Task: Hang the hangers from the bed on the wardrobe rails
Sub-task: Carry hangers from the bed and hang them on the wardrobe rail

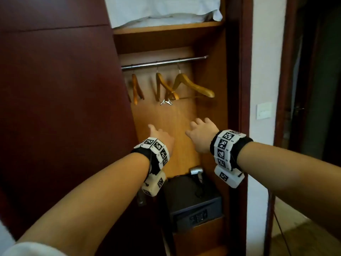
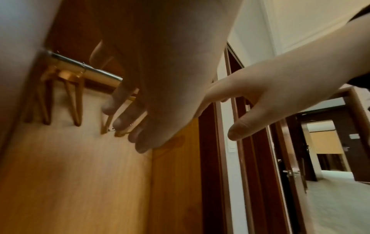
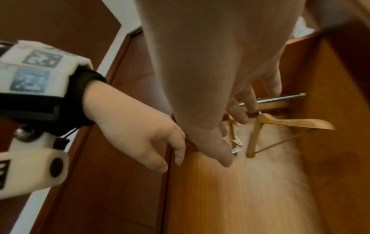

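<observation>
Three wooden hangers (image 1: 191,85) hang on rail (image 1: 164,62) at 12 o'clock. Left hand (image 1: 162,139) and right hand (image 1: 202,134) below, fingers relaxed, loosely spread, holding nothing.

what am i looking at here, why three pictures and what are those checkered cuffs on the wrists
No robot here: a person works with bare hands, filmed by three worn cameras. The large view comes from a head camera; the other two look along each wrist. The checkered cuffs sit on the wrists beside the wrist cameras; their purpose isn't shown.

The left hand and right hand reach into an open wardrobe, both relaxed and holding nothing. Above them, three wooden hangers hang on the metal rail. White bedding fills the top shelf, and a dark safe sits at the bottom.
</observation>
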Demonstrator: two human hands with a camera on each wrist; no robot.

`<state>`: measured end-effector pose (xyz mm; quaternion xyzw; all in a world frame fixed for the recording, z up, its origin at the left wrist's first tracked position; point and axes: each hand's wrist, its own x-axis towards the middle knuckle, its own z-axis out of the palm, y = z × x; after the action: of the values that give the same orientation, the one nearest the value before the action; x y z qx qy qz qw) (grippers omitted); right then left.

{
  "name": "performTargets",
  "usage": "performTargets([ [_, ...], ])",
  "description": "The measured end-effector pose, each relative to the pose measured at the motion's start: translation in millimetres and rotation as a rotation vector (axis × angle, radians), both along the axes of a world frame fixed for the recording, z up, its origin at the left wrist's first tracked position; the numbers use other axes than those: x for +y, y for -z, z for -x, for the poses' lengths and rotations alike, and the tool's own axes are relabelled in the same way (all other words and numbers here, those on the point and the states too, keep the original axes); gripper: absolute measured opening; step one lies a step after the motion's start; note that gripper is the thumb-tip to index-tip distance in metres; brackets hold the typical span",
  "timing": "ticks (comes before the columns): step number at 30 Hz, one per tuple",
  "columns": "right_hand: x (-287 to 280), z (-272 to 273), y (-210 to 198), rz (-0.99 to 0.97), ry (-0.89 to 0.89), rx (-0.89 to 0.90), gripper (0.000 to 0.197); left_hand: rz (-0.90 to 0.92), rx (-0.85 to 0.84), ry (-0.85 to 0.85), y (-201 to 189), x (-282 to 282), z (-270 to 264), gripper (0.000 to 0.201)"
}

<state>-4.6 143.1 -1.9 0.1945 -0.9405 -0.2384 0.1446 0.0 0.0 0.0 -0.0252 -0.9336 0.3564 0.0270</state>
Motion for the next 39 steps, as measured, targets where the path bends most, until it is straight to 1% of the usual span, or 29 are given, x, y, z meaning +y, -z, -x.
performTargets([
  [1,11.8,-1.2,1.2,0.026,0.055,-0.021,0.056,-0.021,-0.011,0.011,0.7,9.7,0.9,0.033],
  [4,53.0,-3.9,6.6,0.196,0.111,-0.077,0.055,-0.178,0.021,0.14,7.2,42.3,12.7,0.018],
  [6,79.9,-7.6,10.0,0.296,0.146,-0.108,0.055,-0.276,0.007,0.208,10.3,66.9,14.9,0.008],
  [7,96.6,-10.1,12.5,0.336,0.175,-0.117,0.055,-0.323,-0.004,0.251,12.5,83.6,18.8,0.011],
  [10,145.6,-20.8,20.0,0.442,0.288,-0.126,0.052,-0.418,-0.028,0.339,21.1,133.4,27.1,0.029],
  [13,205.1,-33.2,28.8,0.535,0.396,-0.132,0.054,-0.453,-0.065,0.437,31.5,197.3,28.4,0.028],
  [16,259.2,-51.0,34.5,0.622,0.475,-0.147,0.058,-0.444,-0.089,0.507,38.4,255.9,25.0,0.029],
  [19,323.8,-75.8,42.8,0.684,0.549,-0.147,0.055,-0.447,-0.148,0.595,45.5,329.2,15.5,0.03],
  [21,370.3,-95.1,50.6,0.715,0.618,-0.141,0.056,-0.456,-0.183,0.659,51.8,382.4,3.2,0.03],
  [24,439.6,-129.9,62.8,0.778,0.69,-0.123,0.06,-0.445,-0.243,0.753,61.9,462.4,-20.8,0.032],
  [26,490.1,-162.8,73.4,0.836,0.755,-0.113,0.062,-0.429,-0.297,0.835,70.8,522.7,-45.2,0.032],
  [29,551.0,-211.5,92.2,0.889,0.868,-0.069,0.063,-0.405,-0.347,0.952,85.0,597.1,-84.7,0.03],
  [31,581.9,-243.6,102.7,0.915,0.939,-0.039,0.056,-0.385,-0.373,1.02,93.3,636.4,-110.4,0.03],
  [33,614.6,-286.8,114.1,0.953,1.041,-0.02,0.054,-0.361,-0.408,1.107,102.7,683.9,-144.7,0.03],
  [35,640.3,-326.9,125.2,0.983,1.139,0.019,0.057,-0.366,-0.444,1.198,110.1,725.0,-177.5,0.032],
  [39,676.0,-403.6,143.7,1.04,1.341,0.103,0.062,-0.339,-0.537,1.368,129.0,795.2,-243.8,0.027],
])
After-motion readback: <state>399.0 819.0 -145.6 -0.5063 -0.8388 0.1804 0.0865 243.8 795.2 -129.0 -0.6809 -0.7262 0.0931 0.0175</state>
